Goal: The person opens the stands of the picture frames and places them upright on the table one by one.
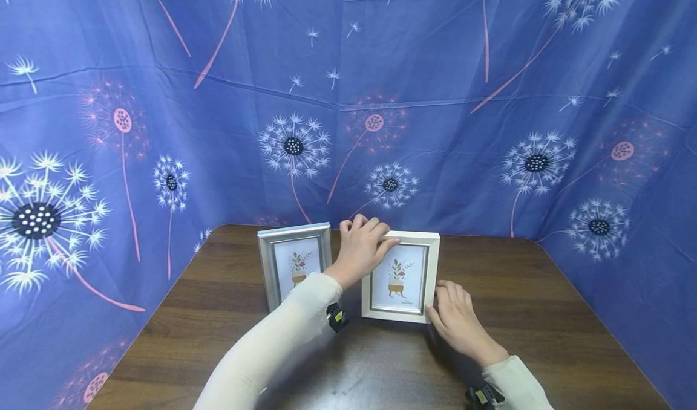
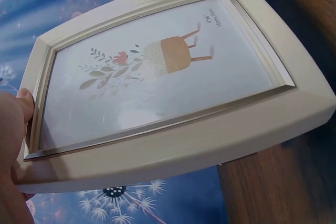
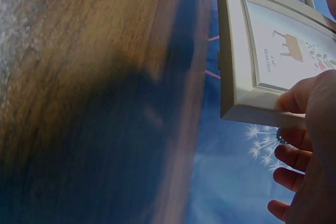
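Observation:
A cream picture frame [image 1: 400,277] with a printed potted plant behind its glass stands upright between the two hands. Its upper edge is gripped by my left hand [image 1: 363,244], thumb over the front and fingers behind. Low on the right side, my right hand [image 1: 459,319] pinches the frame, its thumb on the front border in the right wrist view. To the left, partly covered by the left forearm, a silver-grey picture frame [image 1: 296,262] with a similar print leans upright on the table.
Both frames are on a dark brown wooden table [image 1: 544,337]. Blue cloth [image 1: 435,174] with a dandelion print hangs behind the table and along both sides. A small black device [image 1: 336,317] is strapped at the left wrist, another [image 1: 483,396] at the right.

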The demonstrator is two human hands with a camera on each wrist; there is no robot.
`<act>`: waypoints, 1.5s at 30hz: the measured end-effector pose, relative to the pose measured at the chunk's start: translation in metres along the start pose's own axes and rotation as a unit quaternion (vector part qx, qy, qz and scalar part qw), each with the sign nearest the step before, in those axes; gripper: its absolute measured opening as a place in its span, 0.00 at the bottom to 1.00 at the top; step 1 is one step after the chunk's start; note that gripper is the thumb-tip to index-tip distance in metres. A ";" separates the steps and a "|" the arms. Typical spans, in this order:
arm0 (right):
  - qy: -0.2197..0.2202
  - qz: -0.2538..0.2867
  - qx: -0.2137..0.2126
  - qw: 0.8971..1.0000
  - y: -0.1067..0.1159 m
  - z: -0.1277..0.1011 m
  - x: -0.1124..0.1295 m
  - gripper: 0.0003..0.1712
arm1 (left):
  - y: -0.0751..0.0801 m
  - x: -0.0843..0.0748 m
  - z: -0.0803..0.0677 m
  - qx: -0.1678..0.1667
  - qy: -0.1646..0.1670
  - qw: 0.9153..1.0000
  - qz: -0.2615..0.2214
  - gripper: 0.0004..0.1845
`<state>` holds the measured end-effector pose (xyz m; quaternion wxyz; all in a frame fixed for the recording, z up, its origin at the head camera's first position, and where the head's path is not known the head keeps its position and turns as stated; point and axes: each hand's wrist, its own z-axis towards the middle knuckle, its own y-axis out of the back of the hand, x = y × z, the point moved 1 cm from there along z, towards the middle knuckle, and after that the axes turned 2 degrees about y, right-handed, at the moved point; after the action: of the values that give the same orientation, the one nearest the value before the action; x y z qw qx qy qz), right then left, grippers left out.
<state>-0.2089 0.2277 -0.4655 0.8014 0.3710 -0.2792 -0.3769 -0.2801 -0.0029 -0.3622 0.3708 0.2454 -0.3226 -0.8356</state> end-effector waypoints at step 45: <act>-0.079 0.009 0.087 0.993 -0.026 0.005 -0.003 0.13 | -0.033 0.004 -0.007 0.040 0.026 0.996 0.071 0.16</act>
<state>-0.2241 0.2168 -0.4838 0.7453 0.4058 -0.3764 -0.3718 -0.2935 0.0083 -0.3918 0.4279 0.2582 -0.3623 -0.7868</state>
